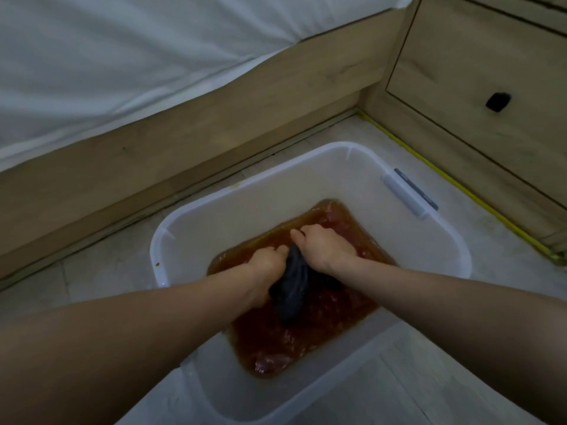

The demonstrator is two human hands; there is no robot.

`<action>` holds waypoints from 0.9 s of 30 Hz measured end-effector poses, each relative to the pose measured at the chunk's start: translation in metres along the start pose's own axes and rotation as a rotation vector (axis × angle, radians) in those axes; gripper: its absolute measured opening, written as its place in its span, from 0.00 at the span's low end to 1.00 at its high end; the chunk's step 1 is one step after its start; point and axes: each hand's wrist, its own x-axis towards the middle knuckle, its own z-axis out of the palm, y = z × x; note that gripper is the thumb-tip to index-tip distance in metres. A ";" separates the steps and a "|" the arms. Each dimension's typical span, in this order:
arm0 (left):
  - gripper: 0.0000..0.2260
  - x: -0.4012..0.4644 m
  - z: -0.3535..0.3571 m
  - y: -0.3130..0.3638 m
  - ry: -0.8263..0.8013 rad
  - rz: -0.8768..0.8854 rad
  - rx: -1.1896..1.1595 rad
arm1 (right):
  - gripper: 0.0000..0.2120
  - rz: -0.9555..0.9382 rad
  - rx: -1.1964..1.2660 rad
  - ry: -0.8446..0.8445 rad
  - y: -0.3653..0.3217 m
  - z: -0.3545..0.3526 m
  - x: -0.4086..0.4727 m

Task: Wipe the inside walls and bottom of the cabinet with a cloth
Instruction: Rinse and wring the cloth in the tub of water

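Observation:
A dark wet cloth (pixel 293 286) hangs twisted between both my hands over a translucent white plastic tub (pixel 214 210) on the floor. My left hand (pixel 267 263) grips the cloth's near side and my right hand (pixel 322 246) grips its far end, fingers curled round it. Brownish-red water (pixel 306 332) covers the tub's bottom. The wooden cabinet (pixel 478 72) stands at the upper right, its drawer front closed, with a dark handle hole (pixel 497 102).
A bed with a white sheet (pixel 138 56) and a wooden side board (pixel 184 154) runs along the left. The tub has a grey handle (pixel 408 191) on its right rim. A yellow strip (pixel 445 176) lines the cabinet's base on the pale floor.

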 end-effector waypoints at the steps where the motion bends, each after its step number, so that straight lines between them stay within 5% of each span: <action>1: 0.19 0.002 -0.003 0.001 0.032 0.017 0.125 | 0.18 0.035 -0.064 -0.020 0.009 -0.004 0.005; 5: 0.28 0.013 -0.014 -0.005 0.131 -0.008 0.588 | 0.28 0.101 -0.406 -0.214 0.035 0.000 0.009; 9: 0.37 0.017 -0.017 -0.016 0.225 0.042 0.889 | 0.37 -0.216 -0.671 -0.469 0.019 0.025 0.004; 11: 0.42 0.016 -0.019 -0.015 0.216 0.094 1.004 | 0.37 -0.276 -0.750 -0.394 0.020 0.019 0.008; 16: 0.50 0.017 -0.022 -0.020 0.139 0.219 1.082 | 0.25 -0.034 -0.647 -0.210 0.015 0.012 0.014; 18: 0.53 0.017 -0.022 -0.018 0.073 0.251 1.064 | 0.17 -0.033 -0.458 -0.286 0.006 0.012 0.014; 21: 0.53 0.022 -0.026 -0.011 -0.084 0.280 0.960 | 0.08 -0.036 0.206 -0.373 -0.003 -0.008 0.002; 27: 0.31 0.014 -0.030 0.006 -0.404 0.407 0.452 | 0.17 -0.077 1.187 -0.394 -0.004 -0.047 -0.019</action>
